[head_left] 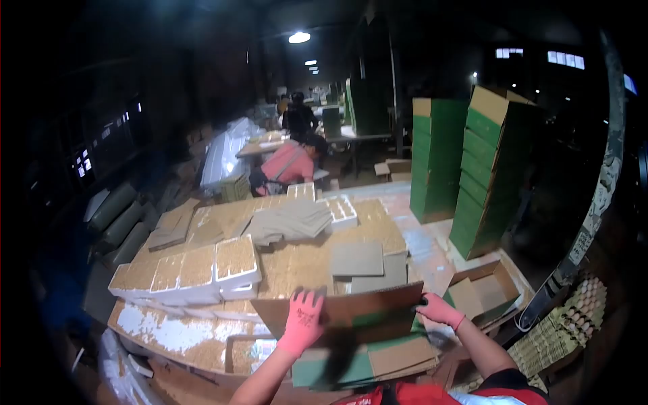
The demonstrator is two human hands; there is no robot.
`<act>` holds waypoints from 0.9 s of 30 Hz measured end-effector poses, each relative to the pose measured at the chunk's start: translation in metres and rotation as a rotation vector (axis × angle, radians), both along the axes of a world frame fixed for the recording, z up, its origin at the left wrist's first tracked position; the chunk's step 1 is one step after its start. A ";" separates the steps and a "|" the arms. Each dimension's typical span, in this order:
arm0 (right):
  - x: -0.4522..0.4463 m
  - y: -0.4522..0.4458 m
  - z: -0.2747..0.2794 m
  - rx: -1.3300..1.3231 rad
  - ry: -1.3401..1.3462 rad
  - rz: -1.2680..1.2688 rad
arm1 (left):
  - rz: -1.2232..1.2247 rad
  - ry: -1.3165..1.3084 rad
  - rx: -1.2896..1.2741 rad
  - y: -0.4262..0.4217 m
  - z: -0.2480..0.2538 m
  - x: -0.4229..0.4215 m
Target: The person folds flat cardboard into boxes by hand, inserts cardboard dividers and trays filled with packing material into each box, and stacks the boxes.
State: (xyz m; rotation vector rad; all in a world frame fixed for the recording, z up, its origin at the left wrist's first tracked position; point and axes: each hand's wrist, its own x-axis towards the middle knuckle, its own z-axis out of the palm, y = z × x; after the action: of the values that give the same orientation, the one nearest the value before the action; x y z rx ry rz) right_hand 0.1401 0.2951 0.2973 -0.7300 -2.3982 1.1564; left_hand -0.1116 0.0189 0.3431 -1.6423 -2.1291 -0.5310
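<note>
Both my hands wear pink gloves with dark fingertips. A flat brown and green cardboard piece (364, 312) stands raised on edge between them. My left hand (306, 317) grips its left part, fingers bent over the top edge. At its right end, my right hand (439, 310) pinches the edge. Below it lie flat green and brown cardboard pieces (398, 358). Just beyond the held cardboard, grey flat sheets (358, 259) rest on the grain-covered table (290, 266). An open cardboard box (499, 287) sits to the right of my right hand.
White trays filled with tan grains (182, 270) stand at the left. Tall stacks of green boxes (479, 175) rise at the right. Egg trays (574, 317) are stacked at the far right. A person in pink (287, 162) bends beyond the table; another person (298, 116) is farther back.
</note>
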 end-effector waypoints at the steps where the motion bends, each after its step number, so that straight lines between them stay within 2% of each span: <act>1: -0.002 -0.010 0.020 0.166 0.005 -0.106 | 0.001 -0.032 -0.022 -0.001 0.008 -0.003; 2: -0.012 -0.022 0.052 0.344 0.225 -0.119 | -0.004 0.025 -0.040 -0.001 0.014 0.000; 4: -0.033 -0.050 0.097 0.747 0.298 0.077 | -0.001 0.082 -0.037 0.003 0.019 0.011; 5: -0.046 -0.054 0.103 0.707 0.102 0.320 | 0.000 0.062 -0.047 0.002 0.024 0.018; 6: -0.063 -0.045 0.076 0.626 -0.037 0.408 | -0.031 0.041 -0.056 0.000 0.025 0.021; 8: -0.082 -0.019 0.059 0.596 -0.061 0.420 | -0.097 0.074 0.005 -0.011 0.027 0.031; 9: -0.088 -0.008 0.066 0.600 -0.078 0.437 | -0.123 0.088 0.032 -0.014 0.023 0.037; 10: -0.094 -0.013 0.088 0.635 -0.220 0.479 | -0.119 0.026 0.063 -0.013 0.018 0.045; 11: -0.102 -0.026 0.109 0.656 -0.360 0.524 | -0.126 -0.096 -0.028 -0.013 0.021 0.052; 13: -0.121 -0.050 0.126 0.857 0.003 0.581 | -0.272 0.124 -0.275 -0.011 0.050 0.081; 14: -0.133 -0.044 0.125 0.897 0.106 0.622 | -0.431 0.184 -0.295 -0.014 0.061 0.090; 16: -0.150 -0.019 0.120 0.888 0.214 0.629 | -0.313 0.331 -0.446 -0.028 0.086 0.088; 17: -0.152 -0.002 0.101 0.980 0.093 0.602 | -0.209 0.353 -0.484 -0.039 0.094 0.076; 19: -0.155 0.037 0.069 1.175 -0.137 0.533 | -0.106 0.010 -0.579 -0.070 0.051 0.009; 22: -0.126 0.011 0.078 1.225 -0.246 0.583 | 0.098 -0.148 -0.604 -0.067 0.065 0.059; 23: -0.124 0.000 0.079 1.243 -0.301 0.591 | 0.242 -0.049 -0.551 -0.048 0.045 0.081; 25: -0.115 -0.028 0.083 1.314 -0.299 0.579 | 0.153 -0.023 -0.198 -0.004 0.032 0.102; 26: -0.111 -0.035 0.094 1.105 -0.384 0.704 | 0.215 -0.001 -0.213 0.015 0.038 0.106; 27: -0.108 -0.032 0.079 1.130 -0.322 0.809 | 0.272 0.017 -0.227 0.030 0.039 0.105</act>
State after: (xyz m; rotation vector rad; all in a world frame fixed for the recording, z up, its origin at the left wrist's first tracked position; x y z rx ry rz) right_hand 0.0317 0.2632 0.3764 0.4952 -3.0880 -0.3115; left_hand -0.0069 0.0485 0.3817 -1.4243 -2.4215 -0.1968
